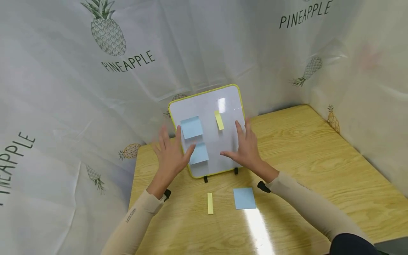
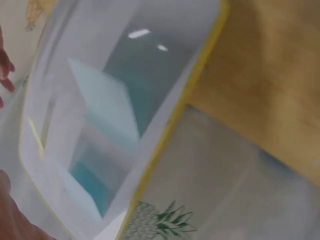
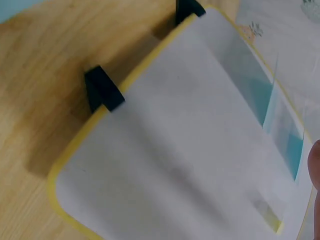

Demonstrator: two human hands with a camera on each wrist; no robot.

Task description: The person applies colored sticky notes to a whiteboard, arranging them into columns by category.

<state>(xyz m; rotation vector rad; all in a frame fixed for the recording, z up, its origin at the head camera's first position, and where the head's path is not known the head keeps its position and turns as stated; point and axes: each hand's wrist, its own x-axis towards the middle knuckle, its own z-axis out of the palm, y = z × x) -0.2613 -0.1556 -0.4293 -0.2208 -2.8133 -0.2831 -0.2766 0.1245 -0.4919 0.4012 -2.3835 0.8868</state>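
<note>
A small whiteboard (image 1: pixel 220 148) with a yellow rim leans upright on black feet. Two blue sticky notes, an upper one (image 1: pixel 192 127) and a lower one (image 1: pixel 199 154), cling to its left half. To their right a narrow yellow sticky note (image 1: pixel 219 120) is stuck on. My left hand (image 1: pixel 170 156) hovers before the board's left edge, fingers spread, holding nothing. Before its right side is my right hand (image 1: pixel 248 147), fingers extended and holding nothing. In the left wrist view, the blue notes (image 2: pixel 107 102) stick out from the surface.
On the wooden table (image 1: pixel 306 159), a yellow strip (image 1: pixel 210 203) and a blue square note (image 1: pixel 244 198) lie in front of the board. Black feet (image 3: pixel 102 90) prop its lower edge. A white pineapple-print curtain (image 1: pixel 216 42) hangs behind and along the sides.
</note>
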